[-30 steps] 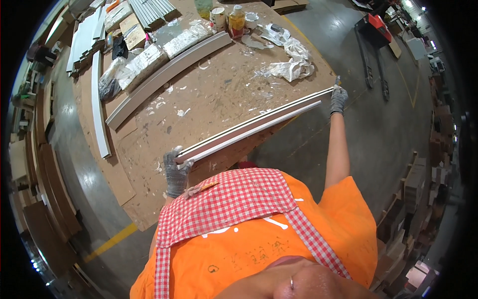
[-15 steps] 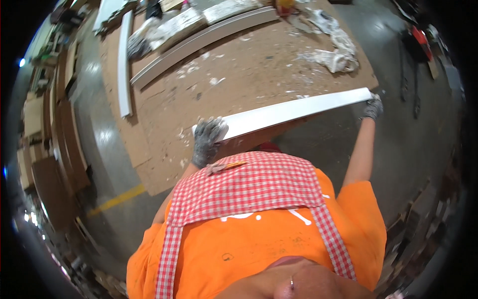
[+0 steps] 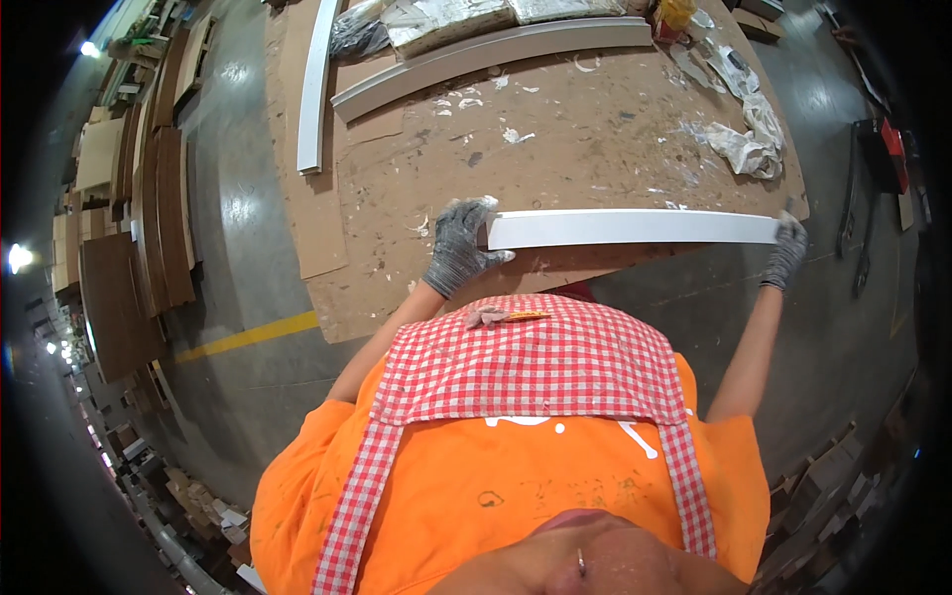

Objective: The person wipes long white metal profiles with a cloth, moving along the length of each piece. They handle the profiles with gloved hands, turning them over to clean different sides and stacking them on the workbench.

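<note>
Gloved hands [image 3: 461, 246] [image 3: 786, 254] grip flat white board [image 3: 635, 228].

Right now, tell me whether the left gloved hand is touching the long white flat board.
Touching. The head view shows the left hand in its grey glove wrapped over the end of the long white flat board.

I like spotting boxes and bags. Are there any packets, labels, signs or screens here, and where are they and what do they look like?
Wrapped bundle: far edge of the brown workbench, long and flat, silvery-white plastic wrap.
Dark bag: just left of that bundle, crumpled, grey-black.
Yellow container: far right of the bench top, small, partly cut off.
Red box-like thing: on the floor at right, too small to tell more.
No signs or screens show.
</note>
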`<state>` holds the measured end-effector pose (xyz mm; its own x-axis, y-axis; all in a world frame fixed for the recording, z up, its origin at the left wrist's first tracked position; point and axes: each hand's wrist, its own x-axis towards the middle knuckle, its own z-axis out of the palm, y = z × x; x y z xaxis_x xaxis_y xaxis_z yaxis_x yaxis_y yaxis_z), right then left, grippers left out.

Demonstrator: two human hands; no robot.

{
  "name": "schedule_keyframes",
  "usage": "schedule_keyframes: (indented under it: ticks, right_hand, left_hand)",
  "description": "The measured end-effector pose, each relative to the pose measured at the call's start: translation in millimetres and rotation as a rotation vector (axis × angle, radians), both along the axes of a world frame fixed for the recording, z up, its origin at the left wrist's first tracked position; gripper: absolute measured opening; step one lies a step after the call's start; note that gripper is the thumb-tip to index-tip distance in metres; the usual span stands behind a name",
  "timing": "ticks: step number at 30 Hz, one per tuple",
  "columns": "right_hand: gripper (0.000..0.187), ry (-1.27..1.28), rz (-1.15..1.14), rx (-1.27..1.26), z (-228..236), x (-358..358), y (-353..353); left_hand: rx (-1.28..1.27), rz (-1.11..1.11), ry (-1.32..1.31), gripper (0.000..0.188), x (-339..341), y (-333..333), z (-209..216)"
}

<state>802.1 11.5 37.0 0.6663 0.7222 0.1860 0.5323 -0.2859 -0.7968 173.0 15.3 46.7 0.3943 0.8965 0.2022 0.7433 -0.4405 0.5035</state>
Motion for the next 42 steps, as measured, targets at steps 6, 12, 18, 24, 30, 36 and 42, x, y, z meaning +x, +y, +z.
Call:
schedule_keyframes:
  ticks: [6, 12, 18, 24, 30, 36, 42]
  right_hand:
    - [0.015, 0.422, 0.647, -0.297, 37, -317, -2]
    - [0.017, 0.061, 0.953, -0.386, 63, -446, -5]
    - [0.018, 0.083, 0.874, -0.44, 56, -475, -7]
    - [0.019, 0.085, 0.767, -0.422, 46, -484, -13]
    - [0.022, -0.054, 0.773, -0.468, 46, -491, -11]
    - [0.022, 0.12, 0.719, -0.458, 37, -485, -7]
    - [0.031, 0.551, 0.715, -0.596, 46, -476, 4]
  left_hand:
    - [0.058, 0.085, -0.073, 0.07, -5, -6, -10]
    - [0.052, 0.043, -0.212, 0.069, -13, -6, -24]
    - [0.089, 0.064, -0.308, 0.072, -14, -5, -43]
    - [0.102, 0.057, -0.274, 0.076, -15, -5, -37]
    - [0.103, 0.073, -0.288, 0.076, -16, -6, -43]
    - [0.064, 0.041, -0.294, 0.077, -19, -6, -32]
    - [0.058, 0.035, -0.299, 0.074, -22, -6, -45]
